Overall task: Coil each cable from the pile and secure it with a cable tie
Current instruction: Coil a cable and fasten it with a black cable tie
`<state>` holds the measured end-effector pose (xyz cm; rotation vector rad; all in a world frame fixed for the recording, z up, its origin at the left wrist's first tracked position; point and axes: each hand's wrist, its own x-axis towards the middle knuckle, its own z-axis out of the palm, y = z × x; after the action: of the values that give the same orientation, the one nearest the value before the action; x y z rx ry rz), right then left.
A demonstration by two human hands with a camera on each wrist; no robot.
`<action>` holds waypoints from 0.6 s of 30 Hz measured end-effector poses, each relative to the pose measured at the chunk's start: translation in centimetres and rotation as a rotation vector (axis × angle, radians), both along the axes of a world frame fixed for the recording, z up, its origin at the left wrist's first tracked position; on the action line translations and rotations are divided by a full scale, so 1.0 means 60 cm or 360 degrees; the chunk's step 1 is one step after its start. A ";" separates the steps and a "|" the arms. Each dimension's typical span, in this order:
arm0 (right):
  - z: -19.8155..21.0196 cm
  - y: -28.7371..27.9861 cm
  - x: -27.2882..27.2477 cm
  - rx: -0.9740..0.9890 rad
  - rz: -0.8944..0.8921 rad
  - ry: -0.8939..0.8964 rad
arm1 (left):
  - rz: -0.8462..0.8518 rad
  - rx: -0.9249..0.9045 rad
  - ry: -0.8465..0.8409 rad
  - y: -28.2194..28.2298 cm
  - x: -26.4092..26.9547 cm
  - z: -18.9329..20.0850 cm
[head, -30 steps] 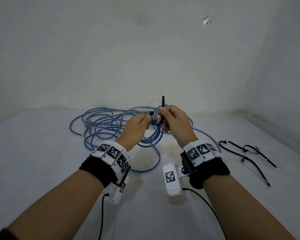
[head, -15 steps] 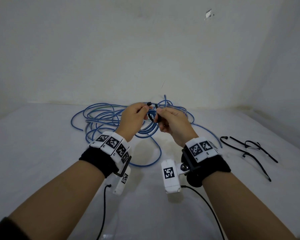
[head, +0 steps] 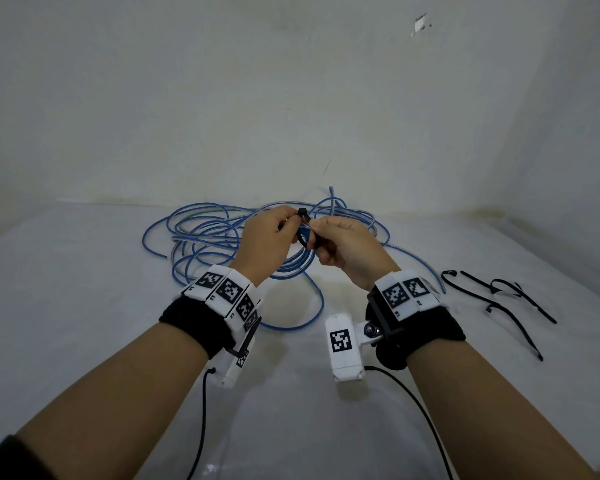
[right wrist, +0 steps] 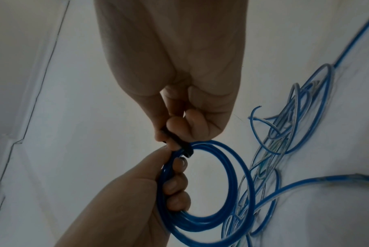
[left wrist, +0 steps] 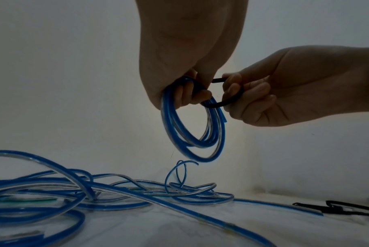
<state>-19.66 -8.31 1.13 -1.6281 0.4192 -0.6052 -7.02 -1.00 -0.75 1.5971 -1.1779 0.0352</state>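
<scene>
My left hand (head: 274, 230) grips a small coil of blue cable (left wrist: 192, 133) held up above the white surface, its fingers curled round the coil's top (right wrist: 175, 183). A black cable tie (left wrist: 223, 102) loops round the coil next to those fingers. My right hand (head: 333, 237) pinches the tie (right wrist: 177, 142); its head (head: 302, 213) shows between the two hands. The loose pile of blue cables (head: 201, 237) lies behind and below both hands.
Several spare black cable ties (head: 499, 299) lie on the white surface (head: 66, 306) to the right. A pale wall (head: 291, 98) rises behind the pile, and another closes the right side. Wrist camera leads hang below both forearms.
The tie's long tail stood upright above my right hand a second ago; it is now bent down into a loop round the coil. Both hands have risen slightly and drawn closer together.
</scene>
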 end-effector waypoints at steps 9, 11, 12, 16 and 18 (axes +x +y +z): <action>0.000 0.010 0.004 0.0034 -0.0117 -0.0017 | 0.0080 0.0098 -0.0178 -0.001 0.002 -0.007; 0.002 0.012 0.007 0.0073 -0.0155 -0.0046 | 0.0084 0.0101 -0.0240 0.001 0.002 -0.007; 0.003 0.011 0.007 0.0084 -0.0163 -0.0050 | 0.0090 0.0101 -0.0298 0.001 0.000 -0.007; 0.009 0.008 0.008 0.0132 -0.0221 -0.0068 | 0.0123 0.0137 -0.0535 0.003 -0.011 -0.006; 0.008 0.006 0.007 0.0147 -0.0292 -0.0098 | 0.0136 0.0142 -0.0546 0.004 -0.011 -0.004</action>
<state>-19.24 -7.93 1.60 -1.4893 0.5475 -0.7608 -7.69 -0.74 -1.01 1.7664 -1.3869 0.3269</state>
